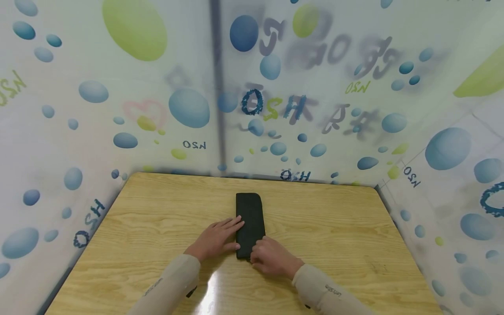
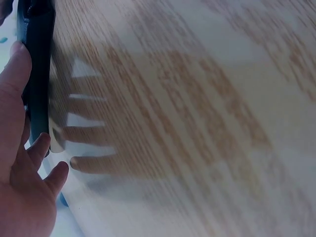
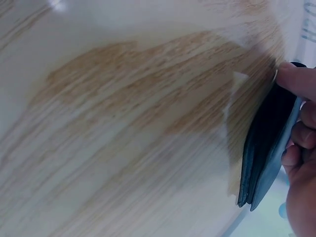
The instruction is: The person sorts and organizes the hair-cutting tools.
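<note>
A long, flat black case [image 1: 250,214] with one rounded far corner lies on the wooden table, pointing away from me. My left hand [image 1: 215,239] rests along its left side, fingers extended, fingertips on the near half. In the left wrist view, the thumb and fingers of the left hand [image 2: 29,197] lie against the dark side of the case [image 2: 40,84]. At the near right corner, my right hand [image 1: 274,257] has curled fingers and grips the edge. The right wrist view shows two layers along the side of the case [image 3: 269,133], with the thumb pressed near its end.
The light wooden table [image 1: 157,218] meets white walls on its far, left and right sides. Blue and green bubbles and lettering cover the wall [image 1: 334,87]. Light reflects off the tabletop near the front. Both forearms wear pale sleeves [image 1: 173,280].
</note>
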The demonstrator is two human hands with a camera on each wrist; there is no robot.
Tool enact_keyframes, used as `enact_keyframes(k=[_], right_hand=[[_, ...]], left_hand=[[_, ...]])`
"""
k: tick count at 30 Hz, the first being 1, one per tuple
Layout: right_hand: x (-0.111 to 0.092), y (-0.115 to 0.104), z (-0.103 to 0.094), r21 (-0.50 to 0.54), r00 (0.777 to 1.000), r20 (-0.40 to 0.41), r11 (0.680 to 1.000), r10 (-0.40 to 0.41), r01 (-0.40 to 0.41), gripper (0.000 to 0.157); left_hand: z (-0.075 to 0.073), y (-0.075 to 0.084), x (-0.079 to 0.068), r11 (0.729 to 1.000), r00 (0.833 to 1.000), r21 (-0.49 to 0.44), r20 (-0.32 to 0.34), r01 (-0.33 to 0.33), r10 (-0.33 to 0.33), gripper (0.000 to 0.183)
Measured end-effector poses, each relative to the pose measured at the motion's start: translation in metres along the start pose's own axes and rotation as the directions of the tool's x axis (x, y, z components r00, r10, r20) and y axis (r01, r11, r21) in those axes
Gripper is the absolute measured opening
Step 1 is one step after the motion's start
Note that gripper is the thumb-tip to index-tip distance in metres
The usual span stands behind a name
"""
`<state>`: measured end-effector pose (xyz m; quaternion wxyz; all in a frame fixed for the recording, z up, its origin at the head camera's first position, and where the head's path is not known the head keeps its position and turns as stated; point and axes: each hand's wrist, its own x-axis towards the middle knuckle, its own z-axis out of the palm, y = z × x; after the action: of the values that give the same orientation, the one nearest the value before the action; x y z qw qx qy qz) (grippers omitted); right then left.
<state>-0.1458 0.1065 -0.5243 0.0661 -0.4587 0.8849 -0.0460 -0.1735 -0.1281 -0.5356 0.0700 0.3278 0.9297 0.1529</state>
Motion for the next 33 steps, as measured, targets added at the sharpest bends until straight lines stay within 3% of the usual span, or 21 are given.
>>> enact_keyframes(k=[8,21,33], right_hand=[[0.012,-0.008,0.000,-0.016,0.999,-0.026,0.999,-0.038,0.038,0.007],[0.017,-0.010,0.002,-0.047,0.997,-0.049,0.997,-0.063,0.061,0.008],[0.016,-0.013,0.002,-0.099,1.000,-0.020,0.995,-0.024,0.022,0.009]], left_hand=[[0.004,-0.002,0.001,1.000,1.000,-0.003,-0.025,-0.011,0.011,0.069],[0.000,0.001,-0.001,1.000,1.000,0.023,-0.016,-0.012,0.013,0.067],[-0.003,0.005,0.001,1.000,1.000,0.005,-0.007,-0.004,0.004,0.067]])
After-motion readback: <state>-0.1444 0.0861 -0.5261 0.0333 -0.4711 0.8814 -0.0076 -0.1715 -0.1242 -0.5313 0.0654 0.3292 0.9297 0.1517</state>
